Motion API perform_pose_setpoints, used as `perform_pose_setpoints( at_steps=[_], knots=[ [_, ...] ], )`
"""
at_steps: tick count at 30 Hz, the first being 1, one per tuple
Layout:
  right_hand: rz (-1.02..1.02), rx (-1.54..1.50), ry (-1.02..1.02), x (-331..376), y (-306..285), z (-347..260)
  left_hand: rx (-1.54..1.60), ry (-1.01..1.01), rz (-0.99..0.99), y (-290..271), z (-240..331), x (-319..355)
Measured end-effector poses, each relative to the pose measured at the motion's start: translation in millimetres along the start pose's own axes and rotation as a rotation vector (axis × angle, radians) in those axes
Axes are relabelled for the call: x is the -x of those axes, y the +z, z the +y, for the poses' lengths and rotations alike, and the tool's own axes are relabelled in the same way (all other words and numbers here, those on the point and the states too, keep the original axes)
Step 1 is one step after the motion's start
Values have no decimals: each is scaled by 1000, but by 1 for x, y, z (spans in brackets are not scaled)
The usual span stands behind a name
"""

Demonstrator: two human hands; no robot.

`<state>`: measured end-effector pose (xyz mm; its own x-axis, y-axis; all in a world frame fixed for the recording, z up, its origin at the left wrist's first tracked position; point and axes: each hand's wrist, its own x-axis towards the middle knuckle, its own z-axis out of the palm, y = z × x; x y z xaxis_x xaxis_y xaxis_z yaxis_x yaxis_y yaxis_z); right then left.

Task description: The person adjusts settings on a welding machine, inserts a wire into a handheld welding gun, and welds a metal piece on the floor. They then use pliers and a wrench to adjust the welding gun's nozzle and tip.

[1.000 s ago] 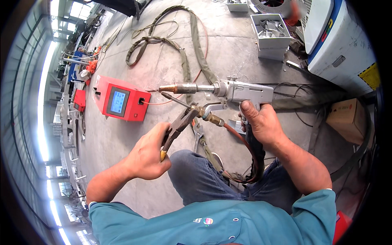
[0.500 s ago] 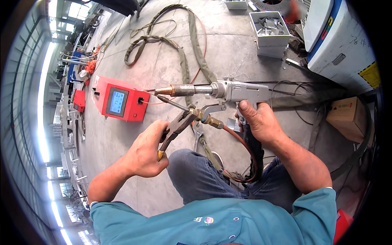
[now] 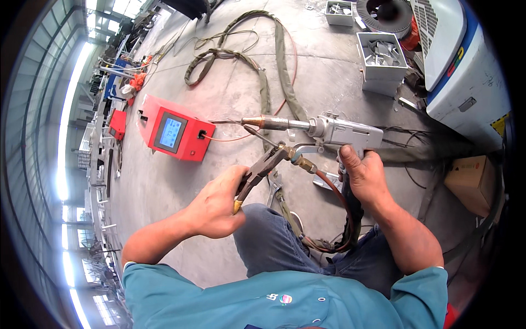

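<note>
The torch (image 3: 348, 134) is held in the air over the floor (image 3: 233, 98), beyond the person's legs (image 3: 274, 236), its nozzle (image 3: 255, 122) pointing left. Just below the barrel is a brass fitting (image 3: 298, 159), with a thin tube (image 3: 260, 137) reaching up towards the nozzle; whether tube and nozzle touch, I cannot tell. The left hand (image 3: 219, 203) has its grip wrapped round the pliers (image 3: 257, 174), whose jaws meet the fitting near the tube's base; how hard they bite cannot be judged. The right hand (image 3: 361, 175) has its grip round the torch's handle, thumb uppermost. A reddish hose (image 3: 330, 181) leaves the fitting's other end and bends down towards the legs.

To do this well, the right hand should probably keep the torch steady while the left works in small, even efforts, jaws square on the brass and off the tube, which looks easy to bend. The hose is best left slack, so it does not pull on the joint.

Past the torch, the larger bin (image 3: 381, 85) stands on the floor, holding many metal offcuts (image 3: 382, 53). A smaller bin (image 3: 339, 22) farther off holds similar bits. The carton (image 3: 468, 183) at right, near the white cabinet (image 3: 457, 98), does not show its contents. Left of the nozzle stands a red box (image 3: 192, 149) with a lit screen.
</note>
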<state>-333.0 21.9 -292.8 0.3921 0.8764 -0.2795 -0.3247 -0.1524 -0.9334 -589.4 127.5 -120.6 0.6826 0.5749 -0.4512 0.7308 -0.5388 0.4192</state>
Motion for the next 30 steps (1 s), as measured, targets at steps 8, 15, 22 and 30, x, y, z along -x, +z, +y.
perform_pose_setpoints(
  at_steps=[8,15,22,30],
  knots=[
    [60,143,-96,2,-3,-3,-8,-184,-103,-6,16,1],
    [61,193,-77,6,-2,-11,26,-353,-170,-17,36,0],
    [-51,447,23,-8,-7,-6,35,-401,-169,-12,36,1],
    [150,925,-603,31,9,-26,97,-305,15,19,19,8]
  ],
)
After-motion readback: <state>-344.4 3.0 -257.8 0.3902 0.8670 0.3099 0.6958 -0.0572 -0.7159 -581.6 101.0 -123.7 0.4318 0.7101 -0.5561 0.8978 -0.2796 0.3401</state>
